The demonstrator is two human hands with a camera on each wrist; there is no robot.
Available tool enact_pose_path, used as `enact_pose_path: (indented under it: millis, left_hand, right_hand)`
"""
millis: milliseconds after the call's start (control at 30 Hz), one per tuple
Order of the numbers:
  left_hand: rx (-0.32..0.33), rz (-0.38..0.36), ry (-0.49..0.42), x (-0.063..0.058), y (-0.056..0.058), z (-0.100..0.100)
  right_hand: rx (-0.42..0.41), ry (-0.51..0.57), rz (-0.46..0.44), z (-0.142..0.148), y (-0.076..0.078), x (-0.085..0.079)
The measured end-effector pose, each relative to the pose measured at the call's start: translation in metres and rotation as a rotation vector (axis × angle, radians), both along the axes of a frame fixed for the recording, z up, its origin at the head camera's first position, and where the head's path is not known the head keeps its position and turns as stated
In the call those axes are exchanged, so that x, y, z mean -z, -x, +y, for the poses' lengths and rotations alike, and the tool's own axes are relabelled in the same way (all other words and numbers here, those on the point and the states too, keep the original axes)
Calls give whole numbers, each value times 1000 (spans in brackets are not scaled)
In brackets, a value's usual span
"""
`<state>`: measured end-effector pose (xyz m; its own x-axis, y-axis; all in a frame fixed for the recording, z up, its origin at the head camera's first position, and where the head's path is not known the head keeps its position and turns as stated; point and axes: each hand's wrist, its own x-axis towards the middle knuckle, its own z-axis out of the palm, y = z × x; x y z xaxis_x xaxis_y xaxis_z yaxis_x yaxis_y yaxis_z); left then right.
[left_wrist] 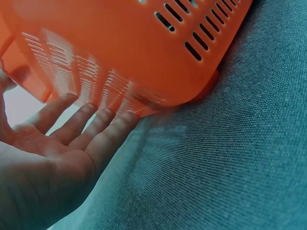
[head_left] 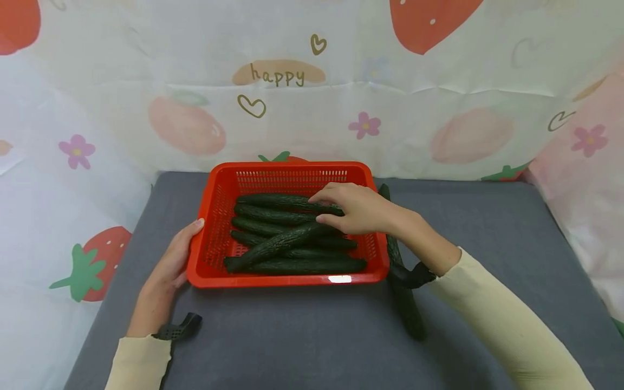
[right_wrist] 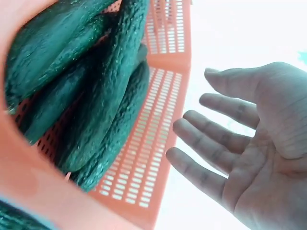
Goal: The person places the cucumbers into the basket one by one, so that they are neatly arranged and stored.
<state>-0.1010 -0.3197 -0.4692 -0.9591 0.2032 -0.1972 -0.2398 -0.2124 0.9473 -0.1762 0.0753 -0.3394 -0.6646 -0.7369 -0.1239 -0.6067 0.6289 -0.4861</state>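
Note:
A red plastic basket (head_left: 292, 280) with slotted walls stands on the grey cloth, several dark green cucumbers (head_left: 302, 265) lying in it. One cucumber rests slantwise across the others. My left hand (head_left: 177, 252) holds the basket's left side, thumb on the rim; in the left wrist view its fingers (left_wrist: 108, 136) touch the outer wall. Over the right part of the basket hovers my right hand (head_left: 358, 208), fingers loosely bent and apart. The right wrist view shows nothing in its grasp. Another cucumber (head_left: 407, 309) lies outside, right of the basket, partly hidden under the right wrist.
Grey cloth (head_left: 292, 336) covers the table. Behind it and at both sides hangs a pale curtain (head_left: 302, 130) printed with strawberries, flowers and hearts. A black wrist strap (head_left: 411, 275) sits on the right wrist, and a similar one (head_left: 180, 327) on the left.

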Motion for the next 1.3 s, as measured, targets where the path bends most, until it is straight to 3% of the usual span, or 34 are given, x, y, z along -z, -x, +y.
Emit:
enact_pose_path:
  millis: [133, 467, 833, 1033, 1300]
  left_hand:
    - [-4, -9, 30, 1, 1, 2]
    - [-24, 0, 5, 0, 3, 2]
    - [-19, -14, 27, 4, 1, 2]
    - [-14, -28, 33, 3, 1, 4]
    - [-5, 25, -5, 0, -1, 2]
  right_hand:
    - [33, 31, 8, 15, -3, 3]
    - [127, 120, 41, 37, -1, 12]
    - [305, 337, 58, 55, -18, 39]
    - [365, 379, 69, 71, -22, 42]
    - [427, 367, 82, 87, -27, 45]
